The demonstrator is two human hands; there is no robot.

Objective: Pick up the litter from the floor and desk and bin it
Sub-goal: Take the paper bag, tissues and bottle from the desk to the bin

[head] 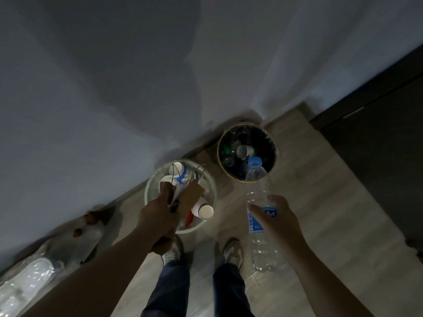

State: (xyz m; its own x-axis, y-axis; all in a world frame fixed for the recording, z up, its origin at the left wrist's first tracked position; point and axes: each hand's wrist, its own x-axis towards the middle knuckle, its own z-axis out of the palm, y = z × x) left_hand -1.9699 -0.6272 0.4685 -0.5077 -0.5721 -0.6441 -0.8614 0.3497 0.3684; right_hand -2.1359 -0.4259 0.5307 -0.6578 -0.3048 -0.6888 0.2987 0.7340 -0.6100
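Fingers of the right hand [277,218] are curled round a clear bottle [258,193], its blue cap held over the dark bin [219,154]. A brown paper bag [191,195] is gripped by the left hand [155,213] above the pale bin [214,191].

One head-worn camera looks steeply down past the person's shoes [233,250] at the floor [320,179] beside a wall [114,88].

we see dark blue jeans [169,291] on both legs, grey lace-up sneakers [233,250] with paler laces, and bare forearms [109,264] leading to the left hand [158,211] and right hand [275,219].
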